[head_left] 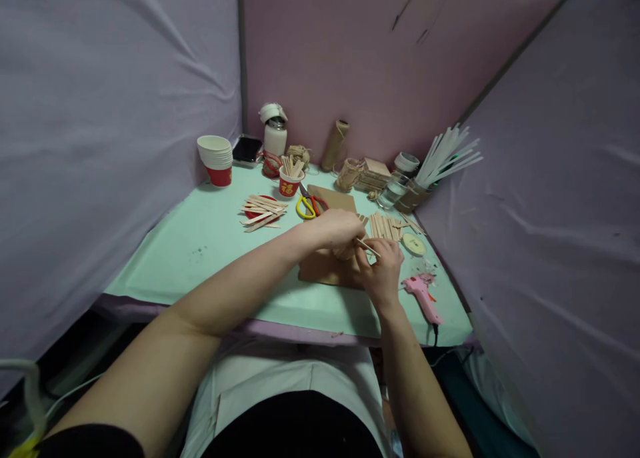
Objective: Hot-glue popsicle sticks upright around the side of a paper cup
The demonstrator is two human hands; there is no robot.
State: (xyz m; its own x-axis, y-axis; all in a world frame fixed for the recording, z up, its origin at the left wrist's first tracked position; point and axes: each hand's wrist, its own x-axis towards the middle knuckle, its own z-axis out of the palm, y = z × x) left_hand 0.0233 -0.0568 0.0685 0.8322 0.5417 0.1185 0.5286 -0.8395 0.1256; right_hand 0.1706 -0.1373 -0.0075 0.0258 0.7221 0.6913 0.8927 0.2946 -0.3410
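My right hand (383, 271) pinches a thin wooden craft stick (369, 248) over a brown cardboard sheet (325, 273). Close against it, my left hand (343, 228) reaches across with its fingers curled down by the stick's far end. What those fingers hold is hidden behind the hand. Part of a pale wooden piece (344, 252) shows beneath my left hand, on the cardboard. Scissors (310, 206) with one yellow and one red handle lie just beyond my left wrist. A row of craft sticks (384, 226) is laid out past my right hand.
Right of my hands lie a pink glue gun (424, 298) and a round yellowish lid (414, 245). Loose sticks cover a red plate (263, 208). Behind stand a cup of sticks (290, 183), stacked paper cups (216, 159), a twine spool (335, 146) and glue sticks (445, 158).
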